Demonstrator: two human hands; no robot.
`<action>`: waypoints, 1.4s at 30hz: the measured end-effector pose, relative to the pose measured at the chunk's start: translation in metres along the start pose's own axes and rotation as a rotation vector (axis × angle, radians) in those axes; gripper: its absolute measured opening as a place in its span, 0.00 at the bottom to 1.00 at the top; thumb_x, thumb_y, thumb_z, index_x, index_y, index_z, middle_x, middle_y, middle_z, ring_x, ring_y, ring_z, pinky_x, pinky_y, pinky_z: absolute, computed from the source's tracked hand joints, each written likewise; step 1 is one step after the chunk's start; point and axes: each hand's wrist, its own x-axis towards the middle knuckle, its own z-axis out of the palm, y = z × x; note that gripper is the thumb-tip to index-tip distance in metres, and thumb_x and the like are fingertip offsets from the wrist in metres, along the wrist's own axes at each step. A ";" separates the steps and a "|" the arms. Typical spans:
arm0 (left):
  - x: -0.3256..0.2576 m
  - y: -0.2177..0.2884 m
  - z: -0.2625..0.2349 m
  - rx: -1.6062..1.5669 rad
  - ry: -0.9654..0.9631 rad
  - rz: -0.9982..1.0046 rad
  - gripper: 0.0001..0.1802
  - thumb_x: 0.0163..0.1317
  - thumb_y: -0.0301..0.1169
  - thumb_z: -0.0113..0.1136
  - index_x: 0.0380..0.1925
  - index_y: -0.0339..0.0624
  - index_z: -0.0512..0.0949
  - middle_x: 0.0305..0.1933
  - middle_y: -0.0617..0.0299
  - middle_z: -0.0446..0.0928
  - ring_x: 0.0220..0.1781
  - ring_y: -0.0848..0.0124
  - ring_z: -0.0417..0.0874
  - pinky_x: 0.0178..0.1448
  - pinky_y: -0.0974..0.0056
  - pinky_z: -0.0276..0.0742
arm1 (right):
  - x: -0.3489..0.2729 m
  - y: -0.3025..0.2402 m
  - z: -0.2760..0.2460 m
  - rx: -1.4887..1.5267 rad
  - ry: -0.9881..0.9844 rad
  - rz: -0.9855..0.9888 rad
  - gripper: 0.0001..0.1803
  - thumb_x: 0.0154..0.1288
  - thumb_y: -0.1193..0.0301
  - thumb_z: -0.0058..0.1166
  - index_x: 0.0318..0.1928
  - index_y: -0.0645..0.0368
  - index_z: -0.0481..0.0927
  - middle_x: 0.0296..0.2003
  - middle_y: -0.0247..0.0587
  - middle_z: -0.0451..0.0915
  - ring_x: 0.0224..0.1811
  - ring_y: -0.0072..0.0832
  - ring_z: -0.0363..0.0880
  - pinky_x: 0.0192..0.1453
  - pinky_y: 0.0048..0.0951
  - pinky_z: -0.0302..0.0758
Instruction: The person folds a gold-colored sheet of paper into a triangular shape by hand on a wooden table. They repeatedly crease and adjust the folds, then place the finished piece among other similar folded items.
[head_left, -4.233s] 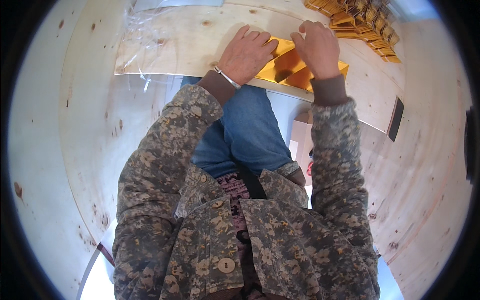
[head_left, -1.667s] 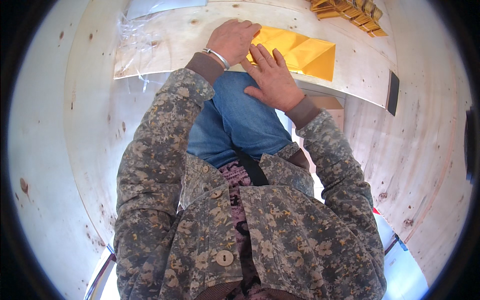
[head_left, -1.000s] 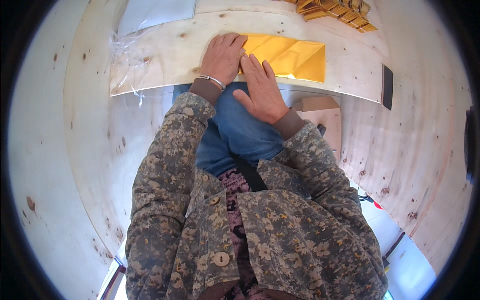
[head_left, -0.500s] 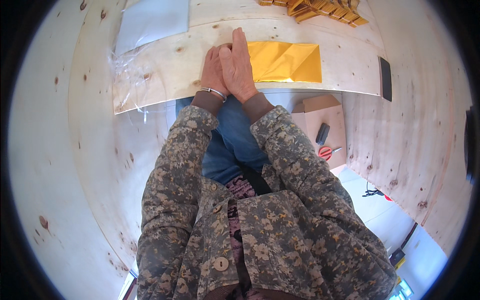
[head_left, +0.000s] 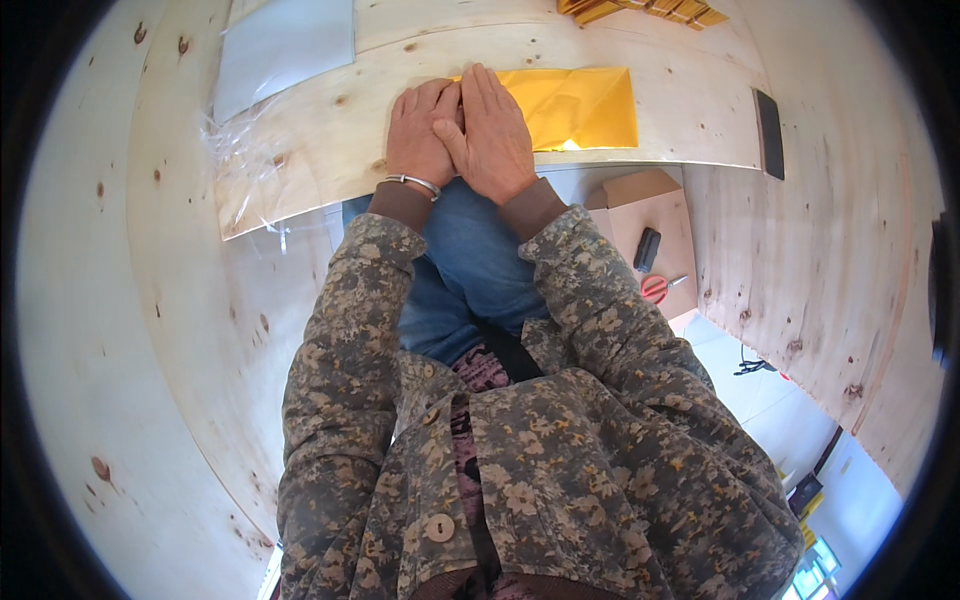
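Shiny yellow sheet (head_left: 580,105) lies flat on the plywood table (head_left: 680,60).

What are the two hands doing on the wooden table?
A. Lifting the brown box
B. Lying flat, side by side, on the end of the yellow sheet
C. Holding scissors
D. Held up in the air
B: the left hand and the right hand lie flat with fingers straight, pressed side by side on the left end of the yellow sheet on the wooden table.
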 end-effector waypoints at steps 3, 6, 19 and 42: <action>0.000 0.001 0.000 0.008 -0.003 -0.008 0.19 0.66 0.34 0.54 0.56 0.48 0.78 0.57 0.60 0.76 0.60 0.59 0.74 0.69 0.55 0.65 | -0.008 0.010 -0.012 -0.144 -0.067 -0.027 0.45 0.73 0.43 0.45 0.71 0.75 0.61 0.71 0.66 0.62 0.77 0.53 0.57 0.80 0.47 0.52; 0.001 0.001 -0.001 0.015 -0.012 -0.006 0.19 0.66 0.34 0.55 0.57 0.48 0.78 0.57 0.60 0.76 0.59 0.59 0.74 0.69 0.55 0.65 | -0.012 0.011 -0.014 -0.230 -0.108 -0.009 0.46 0.74 0.41 0.42 0.72 0.73 0.61 0.73 0.63 0.60 0.79 0.49 0.54 0.81 0.45 0.49; 0.003 0.005 -0.006 0.054 -0.051 -0.006 0.20 0.65 0.31 0.59 0.57 0.46 0.78 0.57 0.58 0.76 0.60 0.58 0.74 0.69 0.54 0.66 | -0.031 0.028 -0.042 -0.439 -0.074 0.156 0.45 0.75 0.43 0.43 0.74 0.71 0.58 0.76 0.58 0.57 0.80 0.46 0.52 0.82 0.44 0.48; 0.004 0.006 -0.007 0.063 -0.074 -0.006 0.20 0.67 0.32 0.58 0.59 0.46 0.77 0.59 0.57 0.75 0.63 0.57 0.73 0.71 0.53 0.66 | -0.069 0.074 -0.093 -0.551 -0.043 0.301 0.50 0.73 0.38 0.42 0.75 0.71 0.55 0.77 0.60 0.53 0.81 0.48 0.48 0.83 0.48 0.44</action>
